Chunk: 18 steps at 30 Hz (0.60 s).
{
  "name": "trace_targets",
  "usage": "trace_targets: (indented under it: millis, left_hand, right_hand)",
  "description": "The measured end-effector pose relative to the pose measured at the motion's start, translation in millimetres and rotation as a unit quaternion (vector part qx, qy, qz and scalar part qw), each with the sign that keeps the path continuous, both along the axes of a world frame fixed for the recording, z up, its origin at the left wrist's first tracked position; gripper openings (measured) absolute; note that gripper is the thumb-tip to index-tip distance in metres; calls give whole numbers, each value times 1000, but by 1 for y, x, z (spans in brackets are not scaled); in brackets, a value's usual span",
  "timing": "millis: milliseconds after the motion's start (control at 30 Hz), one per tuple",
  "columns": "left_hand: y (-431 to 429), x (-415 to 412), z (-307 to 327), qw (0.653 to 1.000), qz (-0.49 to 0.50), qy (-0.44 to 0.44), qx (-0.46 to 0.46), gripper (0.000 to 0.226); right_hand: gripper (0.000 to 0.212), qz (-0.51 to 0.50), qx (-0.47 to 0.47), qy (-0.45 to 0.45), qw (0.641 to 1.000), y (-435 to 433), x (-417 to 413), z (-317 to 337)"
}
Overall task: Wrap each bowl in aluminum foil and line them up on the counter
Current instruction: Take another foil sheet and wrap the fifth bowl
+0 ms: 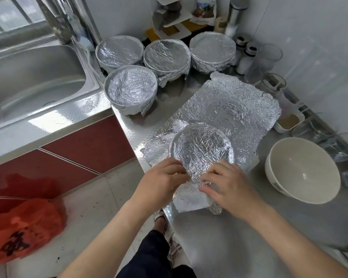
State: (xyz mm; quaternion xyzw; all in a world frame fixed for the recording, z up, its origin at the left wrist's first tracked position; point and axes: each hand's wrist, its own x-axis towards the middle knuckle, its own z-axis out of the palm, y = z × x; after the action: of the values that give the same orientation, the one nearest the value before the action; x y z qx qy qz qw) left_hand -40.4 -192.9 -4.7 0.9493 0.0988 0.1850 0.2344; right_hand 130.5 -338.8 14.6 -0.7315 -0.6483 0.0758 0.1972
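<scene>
Six round bowls share the steel table (219, 247): four foil-wrapped bowls (120, 52) (167, 57) (212, 50) (131, 89) at the back, one foil-draped bowl (201, 151) at the near edge, and one bare white ceramic bowl (301, 169) on the right. One flat stretch of crinkled aluminum foil (235, 105) lies among them; whether it is a single sheet cannot be told. Two hands are in view, the left hand (161, 177) and the right hand (229, 185). Also counted: one stainless steel sink (38, 81), one metal faucet (56, 27), two dark-capped white shakers (240, 44) (246, 61), one tall steel canister (236, 15), and one orange plastic bag (24, 227).
</scene>
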Motion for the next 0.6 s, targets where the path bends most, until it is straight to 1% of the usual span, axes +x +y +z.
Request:
trace_targets:
  millis: [167,233,333,400,500,600]
  left_hand:
    - [0,3,2,1000,2,-5,30,23]
    - [0,5,1,999,0,-10,41,26]
    - [2,6,0,999,1,-21,51,27]
    - [2,7,0,998,1,-24,52,27]
    - [2,7,2,999,2,-16,43,23]
    - [3,7,8,1000,6,-4,-3,12]
  right_hand:
    - [17,40,-4,-64,997,2,-3,-1]
    - [12,42,2,-78,996,5,-6,-1]
    - [10,37,-1,-95,995,9,-10,-2]
    - [10,32,-2,-105,994,11,-10,-5]
    - [11,39,2,-97,994,13,-10,-8]
    - [10,52,11,-97,994,16,-10,-6]
